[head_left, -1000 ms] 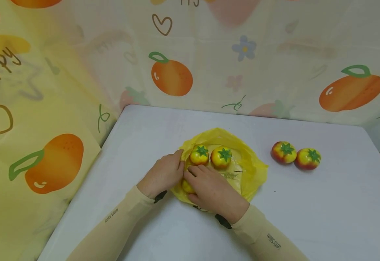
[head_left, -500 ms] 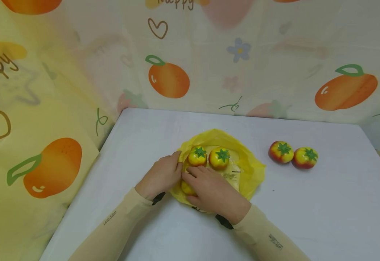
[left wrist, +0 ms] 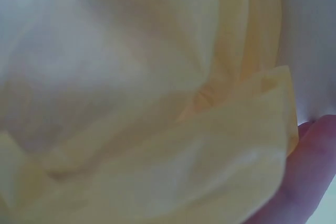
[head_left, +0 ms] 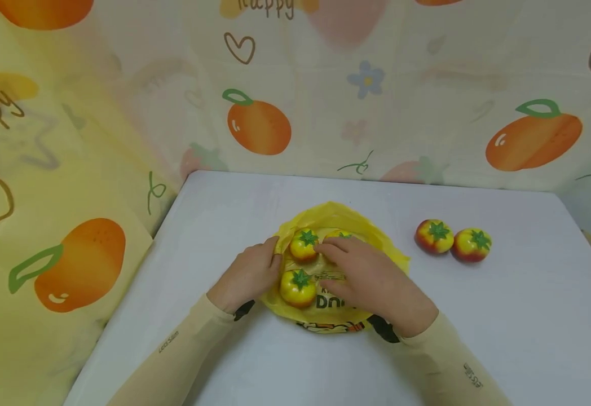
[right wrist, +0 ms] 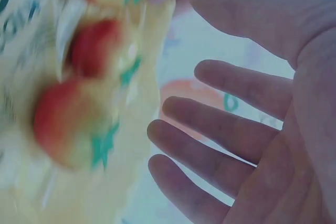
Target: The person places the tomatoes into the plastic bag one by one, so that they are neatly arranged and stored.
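Observation:
A yellow plastic bag (head_left: 330,213) lies spread on the table with its mouth turned up. My left hand (head_left: 250,273) pinches the bag's left rim; in the left wrist view a finger (left wrist: 310,171) shows behind the folded plastic. Inside the bag sit three yellow-and-red toy fruits with green star-shaped leaf tops. One toy fruit (head_left: 304,245) is at the back left and another (head_left: 298,288) at the front left; the third (head_left: 337,233) is partly hidden behind my right hand. That right hand (head_left: 371,279) is over the bag, its fingers spread and holding nothing in the right wrist view.
Two more toy fruits, one (head_left: 434,237) beside the other (head_left: 472,245), lie on the white table (head_left: 524,304) to the right of the bag. A fruit-patterned cloth (head_left: 305,101) hangs behind the table and along its left side.
My right hand has left the front-left toy fruit and moved right, uncovering that fruit and the bag's printed base. My left hand stays on the rim; the head view has shifted slightly.

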Demonstrator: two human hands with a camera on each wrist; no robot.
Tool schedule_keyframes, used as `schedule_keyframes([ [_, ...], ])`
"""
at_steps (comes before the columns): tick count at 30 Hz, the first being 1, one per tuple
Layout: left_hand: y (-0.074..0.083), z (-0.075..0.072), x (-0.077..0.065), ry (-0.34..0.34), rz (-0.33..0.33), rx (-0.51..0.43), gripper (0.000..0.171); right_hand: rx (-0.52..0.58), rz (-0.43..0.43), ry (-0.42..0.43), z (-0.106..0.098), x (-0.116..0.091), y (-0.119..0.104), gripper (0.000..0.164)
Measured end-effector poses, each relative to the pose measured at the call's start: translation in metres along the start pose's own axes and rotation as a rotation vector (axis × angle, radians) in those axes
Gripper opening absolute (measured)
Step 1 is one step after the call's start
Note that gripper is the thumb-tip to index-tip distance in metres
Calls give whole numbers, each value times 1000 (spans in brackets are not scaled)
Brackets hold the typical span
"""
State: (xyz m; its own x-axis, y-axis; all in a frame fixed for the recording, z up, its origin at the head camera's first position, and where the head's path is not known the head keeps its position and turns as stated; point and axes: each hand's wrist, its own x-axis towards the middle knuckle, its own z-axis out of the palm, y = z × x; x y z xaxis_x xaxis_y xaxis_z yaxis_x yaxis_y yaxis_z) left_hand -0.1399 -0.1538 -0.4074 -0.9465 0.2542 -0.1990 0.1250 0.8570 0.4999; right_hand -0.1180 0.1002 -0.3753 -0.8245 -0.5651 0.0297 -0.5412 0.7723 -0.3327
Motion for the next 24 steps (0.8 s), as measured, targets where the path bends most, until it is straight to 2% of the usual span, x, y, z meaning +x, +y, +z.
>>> schedule_keyframes([
  [6, -1, -3, 0, 3, -17, -3, 58, 23, 91, 34, -22, -11, 24, 66],
  [12, 0, -2, 0, 0, -18, -20, 58, 71, 187, 83, -38, -26, 57, 64],
  [18, 1, 0, -1, -1, -14, -29, 57, 95, 240, 128, -42, -42, 87, 61],
  [24, 1, 2, 0, 13, 5, -4, 56, 89, 270, 154, -41, -46, 108, 60],
])
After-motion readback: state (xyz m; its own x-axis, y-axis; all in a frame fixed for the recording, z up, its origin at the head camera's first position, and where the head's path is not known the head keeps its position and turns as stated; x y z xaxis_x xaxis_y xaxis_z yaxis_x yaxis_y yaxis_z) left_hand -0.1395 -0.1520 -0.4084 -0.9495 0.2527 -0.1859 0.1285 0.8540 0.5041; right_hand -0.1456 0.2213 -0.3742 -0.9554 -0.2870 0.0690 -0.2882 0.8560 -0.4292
